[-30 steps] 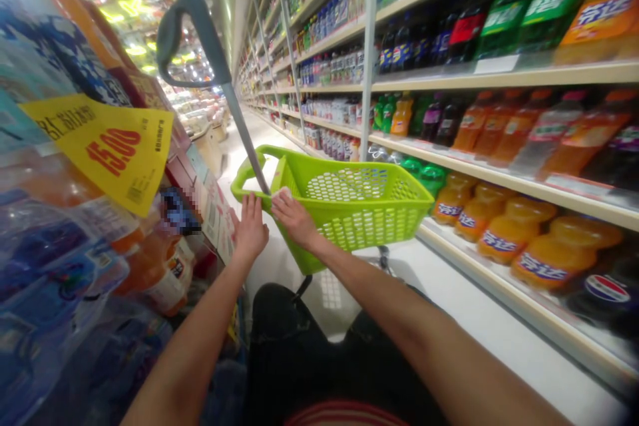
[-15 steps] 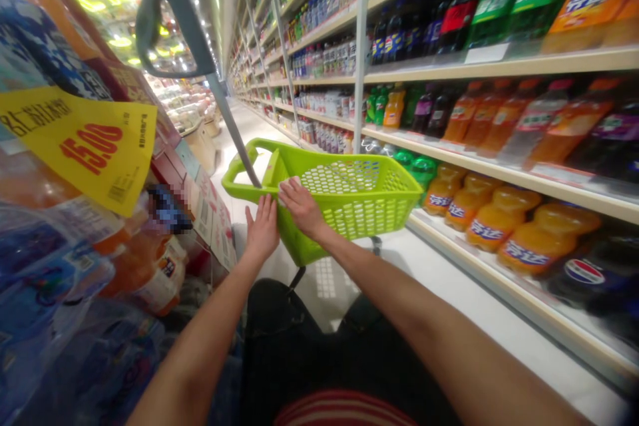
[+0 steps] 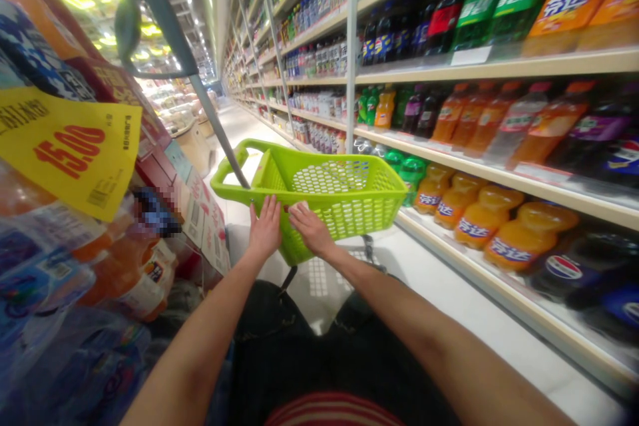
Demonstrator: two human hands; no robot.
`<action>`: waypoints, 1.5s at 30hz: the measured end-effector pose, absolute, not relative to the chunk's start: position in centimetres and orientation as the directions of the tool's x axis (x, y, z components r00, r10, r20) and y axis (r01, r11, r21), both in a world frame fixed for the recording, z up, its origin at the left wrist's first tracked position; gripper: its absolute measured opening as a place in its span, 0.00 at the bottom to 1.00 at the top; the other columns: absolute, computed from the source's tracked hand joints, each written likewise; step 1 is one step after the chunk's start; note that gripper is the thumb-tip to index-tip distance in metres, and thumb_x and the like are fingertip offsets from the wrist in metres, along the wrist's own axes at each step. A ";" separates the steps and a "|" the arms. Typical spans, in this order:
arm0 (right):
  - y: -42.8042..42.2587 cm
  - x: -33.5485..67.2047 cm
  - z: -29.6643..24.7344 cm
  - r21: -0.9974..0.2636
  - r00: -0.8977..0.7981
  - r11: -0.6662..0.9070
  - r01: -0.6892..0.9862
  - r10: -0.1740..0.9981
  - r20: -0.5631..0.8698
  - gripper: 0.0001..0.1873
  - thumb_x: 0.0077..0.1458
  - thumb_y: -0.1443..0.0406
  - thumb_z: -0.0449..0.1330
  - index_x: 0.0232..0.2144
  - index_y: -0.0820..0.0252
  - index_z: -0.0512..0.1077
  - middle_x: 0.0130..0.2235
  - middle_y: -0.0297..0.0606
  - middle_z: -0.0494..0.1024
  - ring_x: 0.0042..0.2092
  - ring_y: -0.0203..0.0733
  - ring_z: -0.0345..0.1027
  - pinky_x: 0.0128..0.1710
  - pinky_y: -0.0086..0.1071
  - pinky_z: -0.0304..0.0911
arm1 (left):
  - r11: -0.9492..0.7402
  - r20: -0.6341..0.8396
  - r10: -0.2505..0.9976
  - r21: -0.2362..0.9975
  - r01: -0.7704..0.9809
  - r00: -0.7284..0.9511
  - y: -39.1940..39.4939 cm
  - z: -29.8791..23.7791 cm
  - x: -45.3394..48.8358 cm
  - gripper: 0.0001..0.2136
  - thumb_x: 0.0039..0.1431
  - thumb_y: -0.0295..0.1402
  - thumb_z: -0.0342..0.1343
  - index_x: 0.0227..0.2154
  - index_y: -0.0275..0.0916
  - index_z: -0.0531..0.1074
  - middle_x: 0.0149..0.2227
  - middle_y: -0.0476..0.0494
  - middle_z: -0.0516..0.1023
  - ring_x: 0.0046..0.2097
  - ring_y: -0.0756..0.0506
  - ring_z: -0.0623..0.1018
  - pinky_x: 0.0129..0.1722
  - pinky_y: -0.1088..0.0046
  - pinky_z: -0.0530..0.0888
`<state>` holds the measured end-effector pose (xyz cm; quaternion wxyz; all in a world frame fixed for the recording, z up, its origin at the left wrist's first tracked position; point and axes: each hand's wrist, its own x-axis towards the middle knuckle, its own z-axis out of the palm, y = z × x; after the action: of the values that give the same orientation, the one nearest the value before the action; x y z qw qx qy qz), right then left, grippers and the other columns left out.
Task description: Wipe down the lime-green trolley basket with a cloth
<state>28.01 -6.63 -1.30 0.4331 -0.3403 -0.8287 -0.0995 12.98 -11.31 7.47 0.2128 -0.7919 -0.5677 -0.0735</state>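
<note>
A lime-green shopping basket (image 3: pixel 344 208) with perforated walls stands in front of me, its grey pull handle (image 3: pixel 219 130) raised and tilted left. My left hand (image 3: pixel 265 229) lies flat against the near outer side, fingers stretched out and tips close under the rim. Beside it, my right hand (image 3: pixel 312 229) presses a small pale wad (image 3: pixel 298 206), like a folded tissue or cloth, onto the same side with bent fingers. Most of the wad is hidden beneath those fingers. No goods show inside the visible part of the basket.
Drink shelves run along the right, with orange soda bottles (image 3: pixel 519 234) on the bottom level. Stacked packs of bottles rise close on the left beneath a yellow price sign (image 3: pixel 74 150). The white floor (image 3: pixel 424 279) continues down the aisle.
My right hand has slid the pale wad from the basket's rim down onto its outer side. The left hand stays on that side. The view has turned slightly right.
</note>
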 end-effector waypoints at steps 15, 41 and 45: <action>-6.9 33.0 -5.6 -0.107 -0.430 0.675 0.730 0.575 0.696 0.19 0.57 0.75 0.47 0.47 0.61 0.70 0.54 0.44 0.69 0.60 0.47 0.53 0.54 0.47 0.57 | -0.341 0.282 0.864 -0.279 0.897 0.417 -11.0 5.1 17.0 0.29 0.51 0.24 0.41 0.59 0.30 0.53 0.64 0.39 0.46 0.65 0.42 0.46 0.60 0.47 0.44; -5.4 39.0 -1.9 -0.251 -0.143 0.569 0.783 0.558 0.817 0.22 0.58 0.72 0.45 0.52 0.59 0.66 0.57 0.41 0.64 0.63 0.43 0.43 0.60 0.46 0.48 | -0.410 0.268 0.841 -0.249 0.877 0.469 -8.3 3.8 24.4 0.31 0.50 0.23 0.43 0.61 0.32 0.48 0.65 0.40 0.43 0.65 0.43 0.43 0.61 0.48 0.39; -4.3 40.0 -3.8 -0.242 -0.189 0.566 0.788 0.596 0.780 0.21 0.57 0.73 0.44 0.50 0.59 0.68 0.56 0.43 0.66 0.62 0.43 0.48 0.58 0.47 0.52 | -0.437 0.259 0.830 -0.249 0.864 0.494 -8.1 3.7 25.3 0.30 0.51 0.23 0.42 0.60 0.32 0.49 0.65 0.40 0.44 0.65 0.43 0.43 0.61 0.48 0.40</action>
<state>40.05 -4.33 -3.82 0.4476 -0.4532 -0.7634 -0.1070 25.35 -8.06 3.70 0.1763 -0.8461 -0.5006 -0.0489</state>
